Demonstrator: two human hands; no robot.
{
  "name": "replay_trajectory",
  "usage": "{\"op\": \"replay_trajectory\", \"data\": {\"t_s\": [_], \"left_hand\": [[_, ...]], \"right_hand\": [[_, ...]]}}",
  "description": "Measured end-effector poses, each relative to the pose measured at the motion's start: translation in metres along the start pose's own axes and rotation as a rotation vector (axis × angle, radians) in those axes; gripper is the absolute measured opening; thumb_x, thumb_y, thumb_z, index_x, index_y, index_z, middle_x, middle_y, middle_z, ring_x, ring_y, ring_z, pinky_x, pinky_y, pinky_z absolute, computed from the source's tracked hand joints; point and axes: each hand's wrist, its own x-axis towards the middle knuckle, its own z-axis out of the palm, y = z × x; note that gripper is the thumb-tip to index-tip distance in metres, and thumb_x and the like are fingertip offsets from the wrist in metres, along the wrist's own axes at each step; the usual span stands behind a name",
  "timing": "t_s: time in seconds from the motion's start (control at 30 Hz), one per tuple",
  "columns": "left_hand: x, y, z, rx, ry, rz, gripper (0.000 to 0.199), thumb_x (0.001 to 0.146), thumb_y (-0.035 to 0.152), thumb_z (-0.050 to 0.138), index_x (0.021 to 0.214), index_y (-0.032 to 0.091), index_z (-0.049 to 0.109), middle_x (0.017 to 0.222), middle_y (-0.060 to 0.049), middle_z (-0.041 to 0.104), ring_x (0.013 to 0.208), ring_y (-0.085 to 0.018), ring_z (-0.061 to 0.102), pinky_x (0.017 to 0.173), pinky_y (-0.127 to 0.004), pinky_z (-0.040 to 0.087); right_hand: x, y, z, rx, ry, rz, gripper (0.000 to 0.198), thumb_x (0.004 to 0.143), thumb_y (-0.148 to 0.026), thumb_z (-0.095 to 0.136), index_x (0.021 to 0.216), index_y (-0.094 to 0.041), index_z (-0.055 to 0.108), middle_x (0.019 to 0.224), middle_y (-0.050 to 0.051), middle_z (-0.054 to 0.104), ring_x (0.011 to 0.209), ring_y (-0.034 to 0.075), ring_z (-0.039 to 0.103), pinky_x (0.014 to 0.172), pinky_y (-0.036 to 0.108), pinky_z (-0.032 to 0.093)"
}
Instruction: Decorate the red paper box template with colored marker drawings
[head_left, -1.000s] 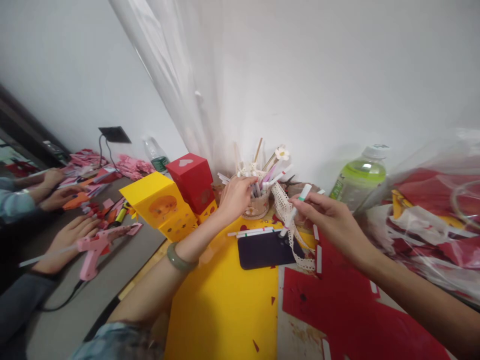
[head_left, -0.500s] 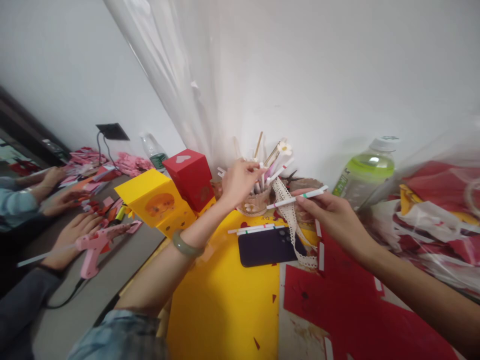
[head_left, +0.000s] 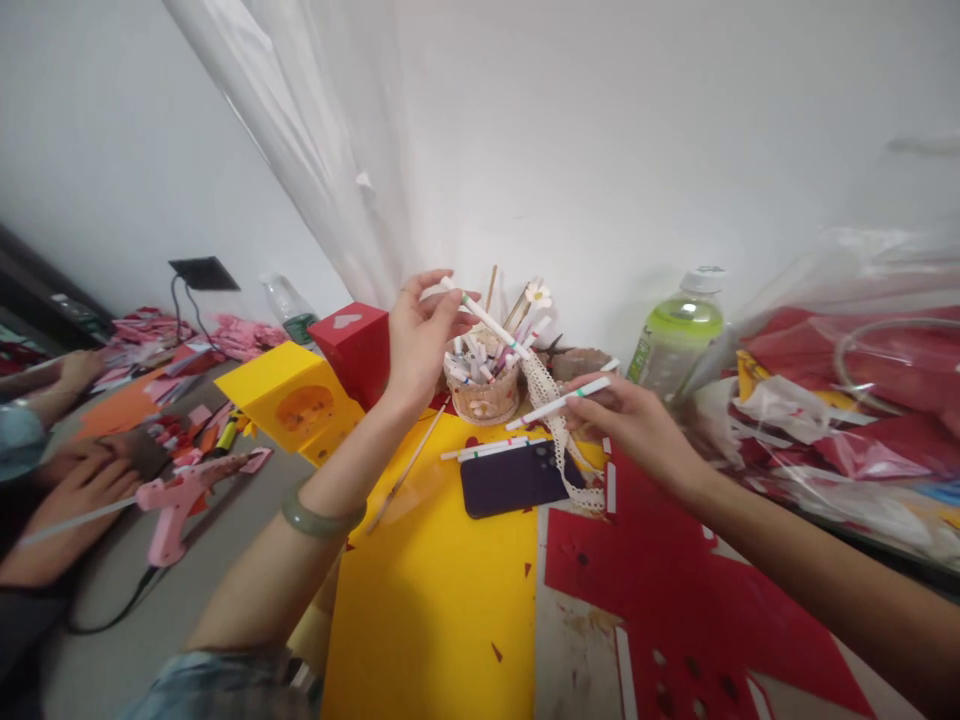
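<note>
My left hand (head_left: pixel 418 340), with a green bangle (head_left: pixel 322 518) on its wrist, is raised beside the pen pot. It pinches a white marker (head_left: pixel 491 322) with a green band, tilted down to the right. My right hand (head_left: pixel 645 420) grips another white marker (head_left: pixel 553 405) with a green band near its end; a second white tip shows behind the fingers. Between the hands stands the pot (head_left: pixel 486 402), full of pens, sticks and a white flower. White lace (head_left: pixel 561 445) hangs close to my right fingers. More markers (head_left: pixel 480 453) lie against a dark phone (head_left: pixel 510 486).
Yellow sheet (head_left: pixel 435 600) and red sheets (head_left: pixel 675 570) cover the table. Yellow box (head_left: pixel 274 385) and red box (head_left: pixel 352 345) stand left. A green-drink bottle (head_left: pixel 679 335) and plastic-bagged scraps (head_left: pixel 832 400) are right. Other people's hands work left, near a pink glue gun (head_left: pixel 169 510).
My left hand has drawn back from the pot and lifted a white marker. My right hand still holds its marker. The view has turned slightly right.
</note>
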Motion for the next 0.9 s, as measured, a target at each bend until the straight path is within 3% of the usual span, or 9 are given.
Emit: {"op": "replay_trajectory", "data": {"t_s": [0.17,0.37,0.47,0.53,0.57,0.63,0.73,0.8,0.9], "left_hand": [[-0.029,0.007,0.002,-0.135,-0.033,-0.025,0.016,0.077,0.017,0.064,0.086,0.018,0.051,0.078,-0.003,0.071,0.066,-0.012,0.068,0.059,-0.017,0.052],[-0.071,0.024,0.016,-0.317,-0.074,-0.258,0.011,0.076,0.014,0.063,0.08,0.016,0.054,0.084,-0.004,0.072,0.069,-0.01,0.068,0.06,-0.012,0.052],[-0.092,0.024,0.032,-0.429,-0.107,-0.443,0.01,0.075,0.013,0.063,0.079,0.016,0.055,0.083,-0.002,0.071,0.075,-0.01,0.068,0.06,-0.01,0.052],[-0.107,0.021,0.042,-0.438,-0.148,-0.522,0.012,0.074,0.016,0.065,0.08,0.016,0.055,0.082,0.0,0.069,0.078,-0.011,0.068,0.064,-0.012,0.053],[-0.115,0.018,0.046,-0.409,-0.177,-0.535,0.014,0.073,0.017,0.067,0.08,0.017,0.054,0.079,0.001,0.068,0.076,-0.01,0.068,0.065,-0.013,0.053],[-0.129,0.014,0.052,-0.272,-0.289,-0.512,0.016,0.074,0.021,0.068,0.079,0.017,0.053,0.07,0.003,0.064,0.068,-0.009,0.064,0.063,-0.017,0.052],[-0.146,0.013,0.06,0.053,-0.537,-0.372,0.011,0.077,0.021,0.063,0.079,0.017,0.054,0.067,0.003,0.059,0.061,-0.009,0.057,0.059,-0.019,0.047],[-0.155,0.017,0.067,0.258,-0.675,-0.198,0.003,0.083,0.02,0.056,0.084,0.017,0.056,0.075,0.001,0.059,0.067,-0.011,0.055,0.062,-0.022,0.045],[-0.164,0.025,0.079,0.479,-0.827,0.083,0.011,0.09,0.022,0.047,0.093,0.017,0.057,0.086,-0.003,0.06,0.078,-0.015,0.055,0.07,-0.027,0.044]], "right_hand": [[0.01,0.005,0.001,-0.209,-0.13,0.068,0.024,0.089,-0.028,0.055,0.109,-0.015,0.058,0.103,0.006,0.063,0.082,0.016,0.063,0.069,0.035,0.054],[-0.028,-0.02,-0.056,-0.331,0.032,-0.031,0.021,0.087,-0.03,0.054,0.099,-0.018,0.065,0.1,0.009,0.065,0.1,0.026,0.056,0.084,0.041,0.043],[-0.061,-0.03,-0.073,-0.151,-0.073,-0.071,0.051,0.094,-0.05,0.027,0.094,-0.019,0.067,0.087,0.006,0.068,0.075,0.017,0.062,0.065,0.028,0.048],[-0.081,-0.028,-0.078,0.236,-0.238,-0.039,0.067,0.086,-0.067,0.023,0.096,-0.018,0.067,0.074,0.005,0.067,0.057,0.013,0.058,0.049,0.025,0.044],[-0.09,-0.025,-0.079,0.402,-0.247,-0.019,0.069,0.081,-0.072,0.027,0.098,-0.018,0.067,0.071,0.004,0.066,0.054,0.012,0.056,0.045,0.023,0.042],[-0.105,-0.017,-0.081,0.603,-0.155,0.018,0.061,0.071,-0.073,0.049,0.096,-0.02,0.068,0.066,0.001,0.064,0.052,0.011,0.054,0.043,0.022,0.04],[-0.123,-0.008,-0.081,0.634,0.038,0.053,0.031,0.066,-0.051,0.072,0.076,-0.022,0.069,0.049,-0.006,0.053,0.043,0.006,0.041,0.041,0.02,0.032],[-0.131,-0.003,-0.08,0.6,0.072,0.078,0.022,0.07,-0.042,0.072,0.068,-0.02,0.067,0.04,-0.008,0.044,0.038,0.005,0.032,0.038,0.02,0.024],[-0.139,0.002,-0.077,0.565,0.034,0.111,0.027,0.077,-0.044,0.064,0.068,-0.019,0.065,0.038,-0.008,0.043,0.038,0.006,0.03,0.038,0.022,0.019]]}}
